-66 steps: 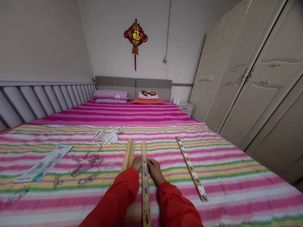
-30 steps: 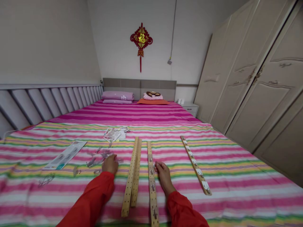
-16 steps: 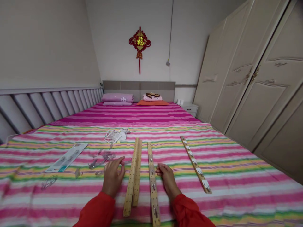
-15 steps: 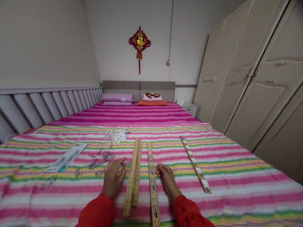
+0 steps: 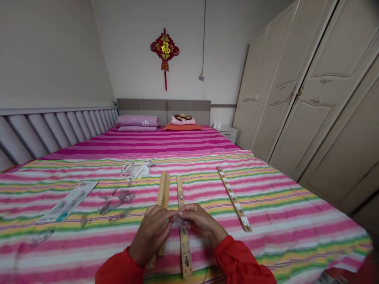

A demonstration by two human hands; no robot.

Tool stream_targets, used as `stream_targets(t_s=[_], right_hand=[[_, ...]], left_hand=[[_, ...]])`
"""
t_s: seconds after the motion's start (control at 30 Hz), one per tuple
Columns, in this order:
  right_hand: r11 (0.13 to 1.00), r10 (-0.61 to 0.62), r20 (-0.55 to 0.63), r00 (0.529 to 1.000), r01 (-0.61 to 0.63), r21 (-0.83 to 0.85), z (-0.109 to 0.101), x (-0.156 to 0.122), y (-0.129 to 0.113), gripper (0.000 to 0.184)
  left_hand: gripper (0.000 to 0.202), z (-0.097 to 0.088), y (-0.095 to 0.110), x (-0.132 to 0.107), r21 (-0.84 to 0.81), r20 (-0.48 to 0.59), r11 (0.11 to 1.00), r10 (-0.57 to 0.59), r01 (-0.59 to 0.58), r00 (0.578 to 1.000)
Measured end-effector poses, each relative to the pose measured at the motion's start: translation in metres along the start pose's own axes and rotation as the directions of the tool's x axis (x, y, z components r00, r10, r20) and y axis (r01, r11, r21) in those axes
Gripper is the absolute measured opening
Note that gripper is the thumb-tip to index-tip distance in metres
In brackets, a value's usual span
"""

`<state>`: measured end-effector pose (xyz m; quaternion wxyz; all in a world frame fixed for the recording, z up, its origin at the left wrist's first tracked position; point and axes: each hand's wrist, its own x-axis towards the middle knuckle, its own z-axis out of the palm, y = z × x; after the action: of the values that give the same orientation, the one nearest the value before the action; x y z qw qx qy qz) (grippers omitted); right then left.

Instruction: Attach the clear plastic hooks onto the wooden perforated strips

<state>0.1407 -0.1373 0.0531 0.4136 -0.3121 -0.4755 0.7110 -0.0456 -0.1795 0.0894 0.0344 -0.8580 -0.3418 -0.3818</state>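
My left hand [image 5: 154, 232] and my right hand [image 5: 204, 223] meet over a perforated wooden strip [image 5: 186, 258]. Between their fingertips is a small clear adhesive hook [image 5: 179, 221], pinched from both sides; its details are blurred. Small metal hooks on clear squares sit along the strip, and my fingers hide its middle. Under and beside my left hand lie two more perforated wooden strips [image 5: 161, 189], partly covered. Off to the right rests a wooden strip with several white hooks [image 5: 232, 196] along it.
Loose clear hooks [image 5: 121, 199] lie scattered left of the strips. Behind them is a heap of clear and white packaging [image 5: 137, 169]. A hook card [image 5: 68, 203] and a thin wire-like bundle [image 5: 43, 235] lie farther left, all on a striped bedsheet [image 5: 281, 240].
My hands, apart before on either side of the strips, have come together over the hooked strip. My right fingers now grip the clear piece too. The view has shifted slightly right.
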Motion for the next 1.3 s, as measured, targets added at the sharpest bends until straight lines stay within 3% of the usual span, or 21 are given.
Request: stream_targets(t_s=[0.2,0.3,0.37,0.43,0.53,0.6,0.67,0.73,0.83,1.03,1.3], right_hand=[[1.0,0.016,0.034,0.999,-0.016,0.002,-0.015,-0.002,-0.004,0.019],[0.999,0.019,0.047,0.999,-0.021,0.035,-0.02,0.003,-0.003,0.018],[0.998,0.003,0.015,1.0,-0.004,0.065,-0.024,0.01,0.0,0.019],[0.996,-0.013,-0.05,0.999,0.018,0.086,-0.028,0.02,0.003,0.022],[0.992,-0.016,-0.158,0.987,0.035,0.119,-0.034,0.039,0.007,0.027],[0.989,-0.025,-0.223,0.975,0.057,0.137,-0.038,0.053,0.009,0.028],[0.989,-0.057,-0.269,0.961,0.091,0.116,-0.042,0.066,0.011,0.028],[0.99,-0.094,-0.303,0.948,0.122,0.076,-0.046,0.079,0.012,0.027],[0.99,-0.121,-0.374,0.92,0.138,0.018,-0.054,0.096,0.014,0.023],[0.985,-0.163,-0.492,0.855,0.165,-0.038,-0.067,0.123,0.02,0.018],[0.981,-0.17,-0.533,0.829,0.194,-0.012,-0.076,0.143,0.038,0.016]], left_hand=[[0.038,0.012,-0.009,0.004,-0.07,0.038,0.997,0.014,-0.011,0.999],[0.032,0.022,-0.017,0.01,-0.149,0.046,0.983,-0.099,0.105,0.994],[0.037,0.032,-0.025,0.014,-0.238,0.045,0.939,-0.245,0.248,0.969],[0.045,0.043,-0.035,0.019,-0.372,0.071,0.822,-0.439,0.432,0.896],[0.046,0.063,-0.051,0.026,-0.573,0.241,0.475,-0.682,0.668,0.691],[0.046,0.075,-0.062,0.031,-0.626,0.373,0.252,-0.734,0.738,0.567],[0.046,0.087,-0.071,0.037,-0.653,0.437,0.125,-0.743,0.747,0.506],[0.044,0.099,-0.081,0.045,-0.693,0.445,0.059,-0.749,0.718,0.491],[0.04,0.113,-0.097,0.057,-0.734,0.409,0.027,-0.78,0.679,0.474],[0.024,0.137,-0.124,0.074,-0.658,0.354,0.093,-0.837,0.747,0.416],[0.014,0.166,-0.146,0.069,-0.581,0.281,0.204,-0.858,0.788,0.429]])
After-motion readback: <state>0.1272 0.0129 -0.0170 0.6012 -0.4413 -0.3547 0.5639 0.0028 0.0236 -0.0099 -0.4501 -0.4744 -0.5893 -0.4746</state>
